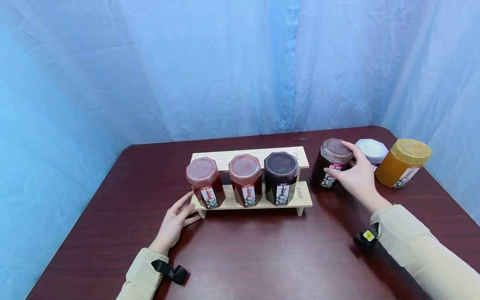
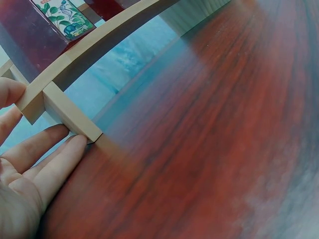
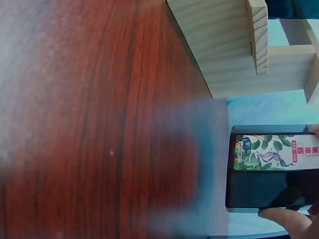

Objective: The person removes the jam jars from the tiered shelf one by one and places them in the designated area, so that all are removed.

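My left hand (image 1: 173,225) is at the left end of a two-step wooden rack (image 1: 249,202), its fairly straight fingers touching the end and leg. On the lower step stand two jars with reddish contents, the left jar (image 1: 207,187) and the middle jar (image 1: 246,183), and a dark jar (image 1: 281,183) on the right. With thumb and fingers, my right hand (image 1: 358,177) grips another dark jar (image 1: 318,168) right of the rack. In the right wrist view, that jar (image 3: 264,191) shows a plant-patterned label. Whether its base touches the table I cannot tell.
Right of the gripped jar are a white-lidded jar (image 1: 371,149), partly behind my hand, and a yellow jar (image 1: 401,168). The rack's raised back step (image 1: 221,156) bears nothing. Blue curtains (image 1: 210,75) surround the dark red wooden table (image 1: 247,258).
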`<state>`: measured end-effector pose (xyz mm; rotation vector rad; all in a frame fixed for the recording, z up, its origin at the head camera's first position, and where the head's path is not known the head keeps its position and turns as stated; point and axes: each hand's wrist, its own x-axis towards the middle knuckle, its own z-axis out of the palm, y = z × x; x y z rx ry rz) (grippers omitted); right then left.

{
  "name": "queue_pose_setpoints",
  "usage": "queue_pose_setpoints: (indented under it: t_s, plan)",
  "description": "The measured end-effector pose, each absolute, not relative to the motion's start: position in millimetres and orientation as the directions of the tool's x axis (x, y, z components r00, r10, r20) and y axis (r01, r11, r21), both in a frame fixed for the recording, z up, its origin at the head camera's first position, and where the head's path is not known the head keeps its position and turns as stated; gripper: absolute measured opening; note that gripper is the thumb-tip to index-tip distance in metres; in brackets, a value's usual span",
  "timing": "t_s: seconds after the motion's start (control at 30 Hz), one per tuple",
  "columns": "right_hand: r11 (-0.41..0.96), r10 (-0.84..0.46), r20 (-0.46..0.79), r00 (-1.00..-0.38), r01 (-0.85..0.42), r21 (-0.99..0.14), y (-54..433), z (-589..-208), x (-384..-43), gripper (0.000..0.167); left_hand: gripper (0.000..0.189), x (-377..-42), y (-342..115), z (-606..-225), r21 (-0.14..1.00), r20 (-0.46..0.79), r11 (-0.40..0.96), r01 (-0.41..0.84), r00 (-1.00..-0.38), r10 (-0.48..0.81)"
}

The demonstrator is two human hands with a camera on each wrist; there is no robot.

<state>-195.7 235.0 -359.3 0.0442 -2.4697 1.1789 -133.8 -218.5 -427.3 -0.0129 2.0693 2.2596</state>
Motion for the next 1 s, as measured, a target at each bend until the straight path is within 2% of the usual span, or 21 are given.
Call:
queue_pose_setpoints:
  t_s: [0.7, 1.0]
  plan:
    - [0.659, 0.111, 0.349, -0.93, -0.194, -0.726, 232.7, -369.7, -199.2, 0.079, 0.05, -133.1, -219.8, -429.3, 0.995, -0.058, -0.079, -0.062, -0.997, 0.059]
    - [0.694, 0.045, 0.325, -0.945, -0.204, -0.69, 235.7, -365.8, -198.0, 0.082, 0.049, -134.3, -219.2, -428.6, 0.996, -0.05, -0.075, -0.054, -0.997, 0.053]
